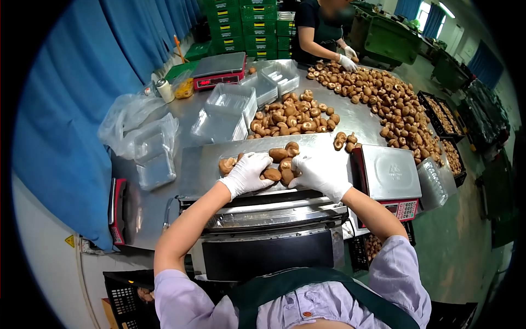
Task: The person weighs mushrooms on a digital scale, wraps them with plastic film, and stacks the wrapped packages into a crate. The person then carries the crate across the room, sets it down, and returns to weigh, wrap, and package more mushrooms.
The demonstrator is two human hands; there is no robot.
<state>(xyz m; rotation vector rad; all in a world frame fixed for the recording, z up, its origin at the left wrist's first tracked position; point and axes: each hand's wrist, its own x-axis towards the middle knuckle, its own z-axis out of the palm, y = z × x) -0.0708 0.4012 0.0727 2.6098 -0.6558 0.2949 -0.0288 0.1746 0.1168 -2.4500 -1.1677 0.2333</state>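
Note:
Both my hands wear white gloves and meet over a small group of brown shiitake mushrooms [286, 164] at the front of the metal worktop. My left hand [249, 172] curls its fingers round mushrooms on the left of the group, one brown cap showing beside its fingertips. From the other side, my right hand [322, 176] presses its bent fingers against mushrooms. Whether a tray lies beneath this group I cannot tell. Just below my hands is a wrapping machine [268, 216] with a metal roller area and a dark front plate.
Loose shiitake heap [293, 115] lies beyond my hands; a larger heap [378, 96] runs along the right. Clear plastic trays [222, 112] stand left. One scale [390, 172] is at right, another scale [220, 68] at back left. A co-worker [318, 35] handles mushrooms across the table.

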